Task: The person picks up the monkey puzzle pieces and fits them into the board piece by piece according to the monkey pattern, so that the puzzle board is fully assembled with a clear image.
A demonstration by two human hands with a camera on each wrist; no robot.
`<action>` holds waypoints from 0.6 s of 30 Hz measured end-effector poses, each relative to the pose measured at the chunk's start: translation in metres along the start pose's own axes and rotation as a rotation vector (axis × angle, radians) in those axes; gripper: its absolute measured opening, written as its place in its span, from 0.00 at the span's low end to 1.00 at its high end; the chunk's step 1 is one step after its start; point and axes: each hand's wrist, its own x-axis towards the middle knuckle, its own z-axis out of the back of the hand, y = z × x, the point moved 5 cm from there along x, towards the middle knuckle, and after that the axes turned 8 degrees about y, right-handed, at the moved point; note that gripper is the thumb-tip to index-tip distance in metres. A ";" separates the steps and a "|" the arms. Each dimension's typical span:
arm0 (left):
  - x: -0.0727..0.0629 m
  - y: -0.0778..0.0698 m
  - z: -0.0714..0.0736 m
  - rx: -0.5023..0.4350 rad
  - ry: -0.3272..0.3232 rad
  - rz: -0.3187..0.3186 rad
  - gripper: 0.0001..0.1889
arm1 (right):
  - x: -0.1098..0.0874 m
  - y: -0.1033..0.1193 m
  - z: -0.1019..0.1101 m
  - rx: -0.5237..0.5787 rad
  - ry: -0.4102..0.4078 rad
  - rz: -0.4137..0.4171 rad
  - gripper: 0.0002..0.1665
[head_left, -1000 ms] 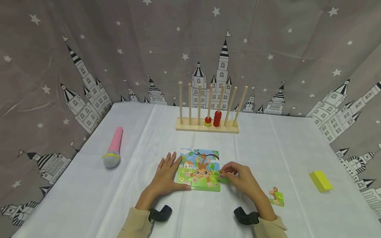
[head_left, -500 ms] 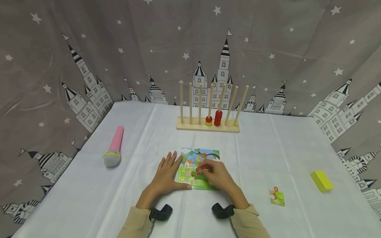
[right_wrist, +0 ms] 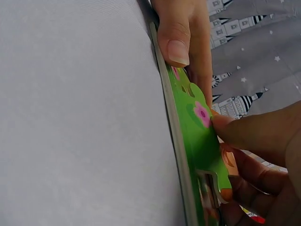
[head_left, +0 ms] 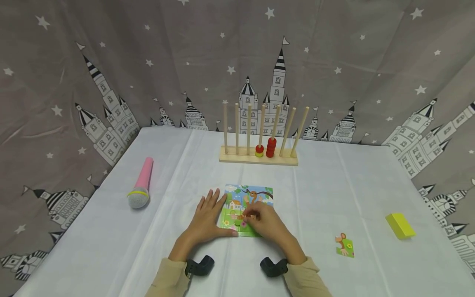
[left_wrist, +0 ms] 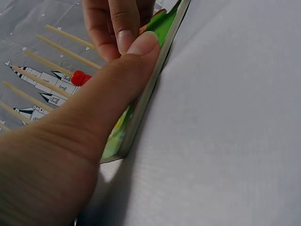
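Observation:
A square jigsaw puzzle [head_left: 231, 193] with a monkey, a house and flowers lies mid-table. Along its left side, my left hand [head_left: 205, 220] rests with spread fingers, the thumb on the near edge. My right hand [head_left: 268, 222] reaches over the board from the right. In the right wrist view, its thumb and fingers pinch a green puzzle piece [right_wrist: 205, 136] with a pink flower, held over the lower part of the board. The right hand covers much of the monkey in the head view. Another puzzle piece [head_left: 345, 246], showing a monkey's ear and a yellow flower, lies apart on the right.
Behind the puzzle stands a wooden counting rack [head_left: 237, 159] with tall pegs and a few red and yellow beads. A pink toy microphone [head_left: 142, 181] lies on the left. A yellow block [head_left: 400, 225] sits at the right. A grey castle-print curtain [head_left: 208, 66] hangs behind.
My right hand has carried the puzzle piece leftward from the board's right edge to over its lower middle. The left hand has stayed at the puzzle's left side.

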 end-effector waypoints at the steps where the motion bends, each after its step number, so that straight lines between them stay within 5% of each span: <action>1: 0.000 0.000 0.000 -0.001 0.003 0.002 0.59 | 0.000 0.000 0.000 -0.010 -0.006 0.005 0.05; 18: -0.001 -0.001 0.001 0.004 -0.020 -0.013 0.59 | -0.005 0.005 -0.007 -0.165 -0.037 -0.008 0.12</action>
